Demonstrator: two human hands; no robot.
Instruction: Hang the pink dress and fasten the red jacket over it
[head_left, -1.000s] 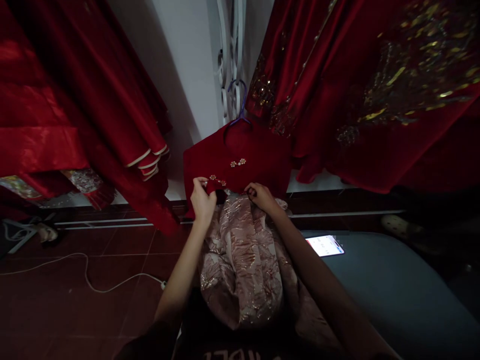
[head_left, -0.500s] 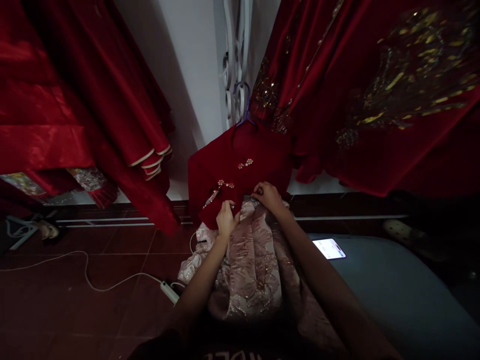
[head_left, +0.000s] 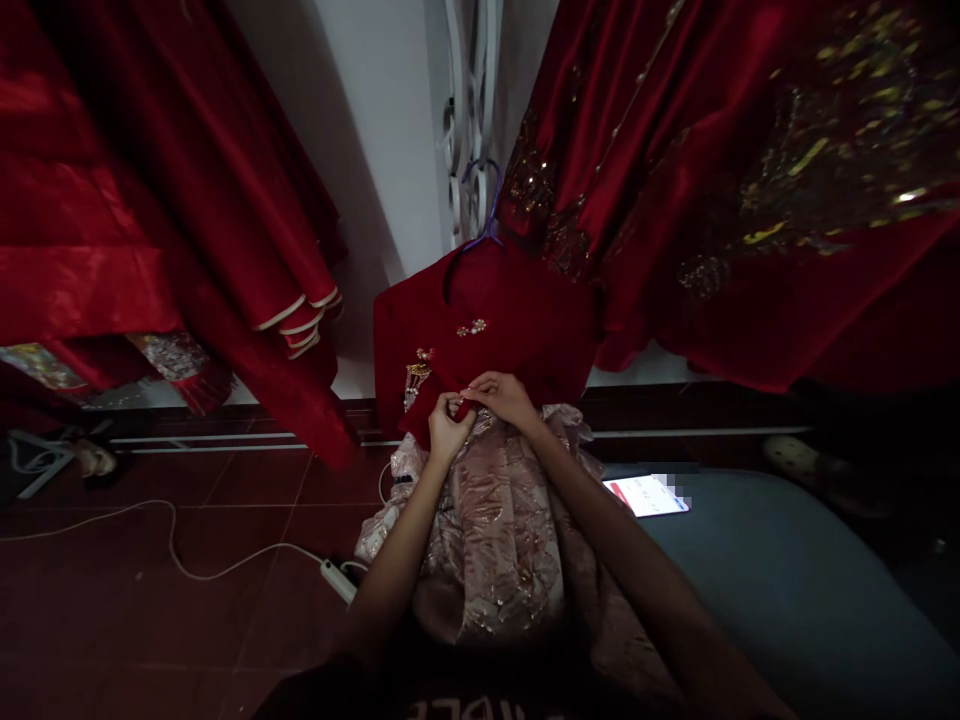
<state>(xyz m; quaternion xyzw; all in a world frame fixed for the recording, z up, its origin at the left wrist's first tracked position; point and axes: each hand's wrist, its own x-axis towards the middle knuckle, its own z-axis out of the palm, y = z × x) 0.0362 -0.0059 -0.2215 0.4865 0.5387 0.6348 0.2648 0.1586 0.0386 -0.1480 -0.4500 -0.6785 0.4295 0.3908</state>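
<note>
A small red velvet jacket (head_left: 517,310) hangs on a purple hanger (head_left: 480,195) against the white wall. It has pearl-and-gold knot fastenings (head_left: 472,327) down its front flap. My left hand (head_left: 448,426) pinches the lower edge of that flap. My right hand (head_left: 501,393) meets it fingertip to fingertip at the same spot on the flap, fingers closed. A pale pink brocade skirt (head_left: 495,530) hangs below the jacket and spreads over my lap between my forearms.
Long red satin gowns (head_left: 172,200) hang at the left, and red gowns with gold sequins (head_left: 757,170) at the right. A lit phone (head_left: 649,494) lies on a grey seat (head_left: 787,590). A white cable and power strip (head_left: 337,580) cross the tiled floor.
My left hand moved right from the flap's left corner to its lower edge. My right hand shifted left to meet it, and the flap now lies folded over more.
</note>
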